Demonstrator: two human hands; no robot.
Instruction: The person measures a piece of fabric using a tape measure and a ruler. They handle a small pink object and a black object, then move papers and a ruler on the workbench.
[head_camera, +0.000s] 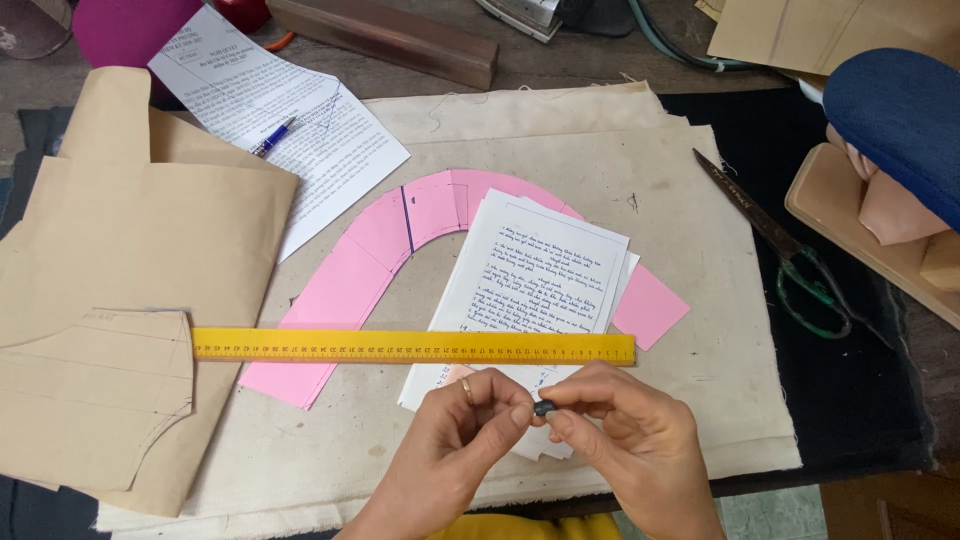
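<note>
Both hands pinch a small dark object (544, 407) between thumb and fingertips: the left hand (455, 435) from nine o'clock, the right hand (630, 440) from three o'clock. The object (its kind cannot be told) looks hard, light and easily dropped, best gripped at its two ends. At twelve o'clock, just beyond, lies a yellow ruler (410, 346) across handwritten sheets (540, 275) and a pink curved paper pattern (400, 235). Scissors (790, 250) rest at two o'clock.

Both hands meet just below a yellow ruler (413, 347): the left hand (455, 440) and right hand (630, 440) pinch a small dark object (544, 408) between their fingers (520, 412), above handwritten sheets (540, 270) and a pink curved paper pattern (370, 250).
</note>
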